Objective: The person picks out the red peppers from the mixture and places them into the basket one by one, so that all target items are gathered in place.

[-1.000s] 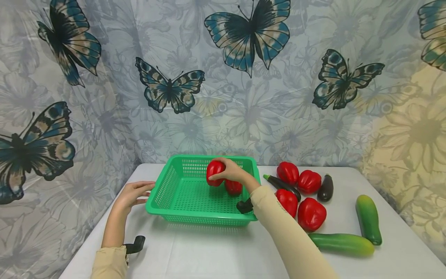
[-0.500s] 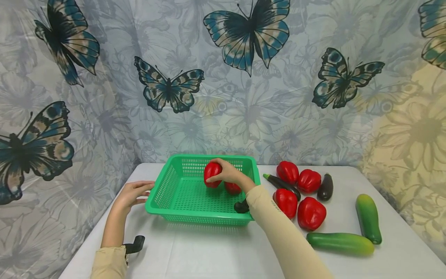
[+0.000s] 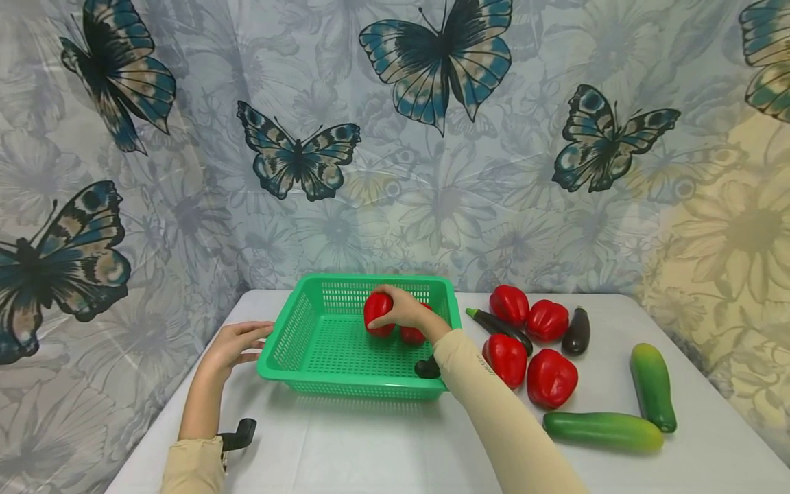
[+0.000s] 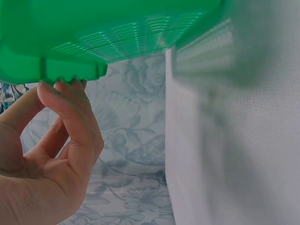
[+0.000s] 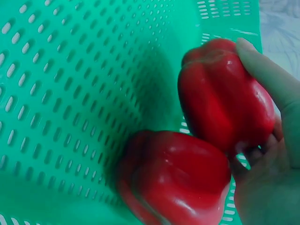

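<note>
Your right hand [image 3: 402,307] has its fingers curled around a red bell pepper [image 5: 225,93], thumb on one side, inside the green basket [image 3: 352,385]. I can't tell whether that pepper touches the basket floor. A second pepper [image 5: 178,180] sits in the basket close beside it, to the right of your right fingertips and partly beneath your hand.

Your left hand [image 3: 231,348] has its fingers loosely bent, their tips touching the basket's rim, well to the left of your right fingers.

Farther right of your right fingers, outside the basket, four red peppers [image 3: 552,379] lie on the counter [image 3: 345,449]. A long eggplant [image 3: 503,331] lies among them, and a shorter eggplant [image 3: 577,333] is beyond it to the right. Two zucchini [image 3: 605,432] lie farthest right of your fingers and nearer your body.
</note>
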A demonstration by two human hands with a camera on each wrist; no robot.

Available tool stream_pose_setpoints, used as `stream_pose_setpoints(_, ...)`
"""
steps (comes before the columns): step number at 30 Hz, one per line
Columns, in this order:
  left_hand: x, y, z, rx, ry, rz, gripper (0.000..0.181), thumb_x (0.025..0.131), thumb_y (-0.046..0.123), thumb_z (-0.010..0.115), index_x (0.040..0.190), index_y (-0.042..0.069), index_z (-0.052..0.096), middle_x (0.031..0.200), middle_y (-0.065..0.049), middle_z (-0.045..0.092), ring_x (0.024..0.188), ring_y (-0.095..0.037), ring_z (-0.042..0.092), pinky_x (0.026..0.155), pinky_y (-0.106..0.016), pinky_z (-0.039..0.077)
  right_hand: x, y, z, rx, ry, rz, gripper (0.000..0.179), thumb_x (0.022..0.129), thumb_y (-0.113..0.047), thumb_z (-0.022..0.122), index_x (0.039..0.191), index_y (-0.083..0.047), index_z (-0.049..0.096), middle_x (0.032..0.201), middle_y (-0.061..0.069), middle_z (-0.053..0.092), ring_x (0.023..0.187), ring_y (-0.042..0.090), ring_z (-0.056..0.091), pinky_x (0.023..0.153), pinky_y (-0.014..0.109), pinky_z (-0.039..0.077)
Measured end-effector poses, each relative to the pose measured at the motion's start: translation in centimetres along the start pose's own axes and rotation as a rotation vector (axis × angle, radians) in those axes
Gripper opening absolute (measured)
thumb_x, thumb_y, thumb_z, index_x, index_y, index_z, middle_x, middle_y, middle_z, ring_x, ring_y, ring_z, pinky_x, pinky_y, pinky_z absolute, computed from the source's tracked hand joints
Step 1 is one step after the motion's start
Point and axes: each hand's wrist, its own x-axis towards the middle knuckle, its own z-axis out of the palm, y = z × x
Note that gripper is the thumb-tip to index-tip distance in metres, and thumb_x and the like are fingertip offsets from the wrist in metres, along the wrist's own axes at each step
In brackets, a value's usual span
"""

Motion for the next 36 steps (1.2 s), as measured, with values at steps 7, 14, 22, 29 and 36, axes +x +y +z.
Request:
stream_pose_setpoints(7, -0.02, -0.14, -0.02, -0.008, 0.0, 0.001, 0.06, 0.093, 0.037, 0.067, 0.134, -0.004, 0.055, 0.096, 0.012, 0.066, 0.084, -0.006, 0.066, 0.078, -0.027, 0.059, -0.27, -0.13, 0.05, -0.026, -0.013, 0.008, 0.071, 0.08, -0.03, 0.081, 0.142, -0.017, 0.048, 0.137, 0.01, 0.054, 0.122, 0.031, 0.054, 0.089, 0.043, 0.055)
stream_pose_setpoints(14, -0.05, -0.11, -0.01, -0.01, -0.001, 0.0, 0.059, 0.093, 0.036, 0.066, 0.134, -0.005, 0.055, 0.095, 0.012, 0.066, 0.084, -0.006, 0.066, 0.078, -0.027, 0.06, -0.11, 0.03, 0.14, -0.061, -0.023, 0.006, 0.072, 0.08, -0.031, 0.082, 0.142, -0.018, 0.047, 0.137, 0.009, 0.055, 0.122, 0.03, 0.054, 0.089, 0.044, 0.055)
stream_pose_setpoints(22, 0.01, 0.02, -0.01, 0.005, 0.0, 0.01, 0.059, 0.094, 0.037, 0.065, 0.134, -0.005, 0.055, 0.097, 0.012, 0.065, 0.082, -0.003, 0.064, 0.078, -0.025, 0.059, -0.13, -0.02, 0.05, -0.093, -0.033, -0.009, 0.073, 0.08, -0.03, 0.081, 0.143, -0.016, 0.046, 0.136, 0.009, 0.055, 0.121, 0.029, 0.054, 0.09, 0.043, 0.055)
stream_pose_setpoints(29, -0.08, 0.18, -0.07, 0.011, -0.002, 0.011, 0.058, 0.095, 0.036, 0.064, 0.134, -0.005, 0.054, 0.1, 0.01, 0.065, 0.083, -0.004, 0.064, 0.079, -0.027, 0.059, -0.08, 0.32, 0.1, -0.174, -0.056, -0.004, 0.074, 0.079, -0.031, 0.082, 0.142, -0.015, 0.047, 0.134, 0.007, 0.056, 0.121, 0.026, 0.053, 0.092, 0.042, 0.054)
stream_pose_setpoints(36, -0.18, 0.19, 0.01, 0.002, -0.008, 0.009, 0.058, 0.094, 0.037, 0.065, 0.133, -0.005, 0.055, 0.1, 0.01, 0.065, 0.083, -0.004, 0.064, 0.079, -0.026, 0.059, -0.26, 0.38, 0.08, -0.228, -0.07, 0.005, 0.073, 0.08, -0.033, 0.081, 0.142, -0.016, 0.047, 0.136, 0.007, 0.054, 0.124, 0.026, 0.049, 0.093, 0.043, 0.054)
